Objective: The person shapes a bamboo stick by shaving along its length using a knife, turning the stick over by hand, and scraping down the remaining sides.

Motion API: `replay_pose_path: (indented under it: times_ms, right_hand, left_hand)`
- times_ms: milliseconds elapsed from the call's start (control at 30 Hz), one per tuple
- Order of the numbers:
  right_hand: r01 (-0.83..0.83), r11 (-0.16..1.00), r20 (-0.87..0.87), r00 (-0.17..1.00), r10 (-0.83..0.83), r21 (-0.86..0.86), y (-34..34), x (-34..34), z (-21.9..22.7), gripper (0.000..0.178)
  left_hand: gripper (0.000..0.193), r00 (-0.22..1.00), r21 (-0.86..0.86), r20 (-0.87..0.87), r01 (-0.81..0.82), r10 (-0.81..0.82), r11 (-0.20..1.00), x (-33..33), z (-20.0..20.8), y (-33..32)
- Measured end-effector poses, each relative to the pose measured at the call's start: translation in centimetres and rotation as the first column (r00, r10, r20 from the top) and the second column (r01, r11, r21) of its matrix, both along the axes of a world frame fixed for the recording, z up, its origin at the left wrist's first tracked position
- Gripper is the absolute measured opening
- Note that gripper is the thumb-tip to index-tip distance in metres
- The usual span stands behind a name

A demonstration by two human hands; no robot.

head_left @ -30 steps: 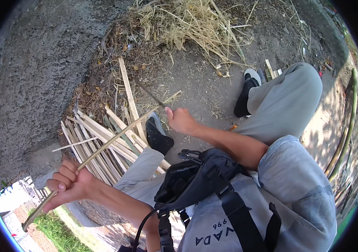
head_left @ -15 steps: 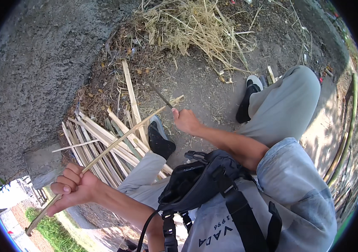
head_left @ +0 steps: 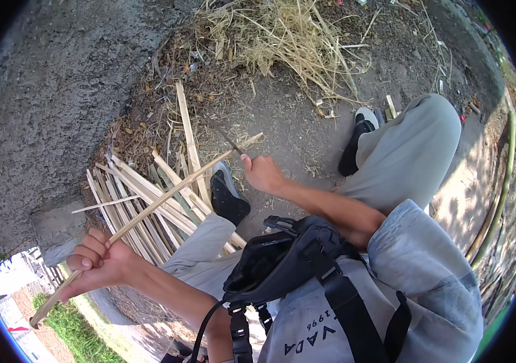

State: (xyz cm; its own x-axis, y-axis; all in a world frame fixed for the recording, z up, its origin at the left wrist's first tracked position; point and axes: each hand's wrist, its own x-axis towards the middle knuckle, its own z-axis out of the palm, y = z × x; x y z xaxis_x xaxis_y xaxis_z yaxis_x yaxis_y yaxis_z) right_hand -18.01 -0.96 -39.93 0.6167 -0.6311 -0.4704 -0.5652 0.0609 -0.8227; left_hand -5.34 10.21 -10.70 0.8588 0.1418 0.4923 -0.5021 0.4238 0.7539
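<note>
A long, pale bamboo strip [head_left: 167,197] slants across the view from lower left to upper right. My left hand [head_left: 103,260] is closed around it near its lower end, and the darker tip sticks out past the thumb. Close to the strip's far end, my right hand [head_left: 265,174] grips a knife whose handle is hidden in the fist. The knife's thin dark blade [head_left: 230,143] crosses the strip there; whether it cuts into the wood I cannot tell. Beneath the strip lies a pile of split bamboo strips [head_left: 143,189], beside my left shoe [head_left: 227,204].
A rough grey wall [head_left: 64,109] rises on the left. Dry shavings [head_left: 282,42] are heaped on the ground ahead. My right shoe [head_left: 352,142] is beside a few short offcuts. Long poles [head_left: 501,199] lie at the far right. A black bag [head_left: 288,260] hangs across my chest.
My right hand and the knife have shifted slightly left, and the blade appears at a different angle, more foreshortened. The left hand and the bamboo strip have moved a little to the left.
</note>
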Motion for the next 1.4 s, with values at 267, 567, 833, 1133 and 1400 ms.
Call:
replay_pose_path:
  times_ms: [267,567,833,1133,1400]
  right_hand:
    - [-0.066,0.997,0.183,0.981,0.06,0.027,1.7,0.8,6.8,0.059]
    - [-0.115,0.985,0.176,0.975,0.137,-0.131,1.8,1.1,6.4,0.058]
    - [-0.239,0.931,-0.233,0.956,0.177,-0.276,-1.4,-3.9,-3.6,0.048]
    - [-0.261,0.915,0.073,0.952,0.296,-0.308,1.9,0.2,6.9,0.045]
    - [-0.189,0.97,-0.273,0.951,0.143,-0.151,-0.5,-1.5,-2.9,0.043]
  left_hand:
    - [0.075,0.997,0.055,0.048,0.054,-0.057,0.997,0.3,0.7,1.6]
    - [0.073,0.999,0.068,0.043,0.005,-0.008,0.998,0.5,-0.3,1.9]
    - [0.074,1.0,0.018,0.021,-0.002,0.002,1.0,0.1,0.0,1.4]
    - [0.074,0.995,0.053,0.054,0.087,-0.089,0.995,0.1,0.5,2.3]
    - [0.074,0.997,0.059,0.046,0.063,-0.066,0.996,-0.9,0.3,0.2]
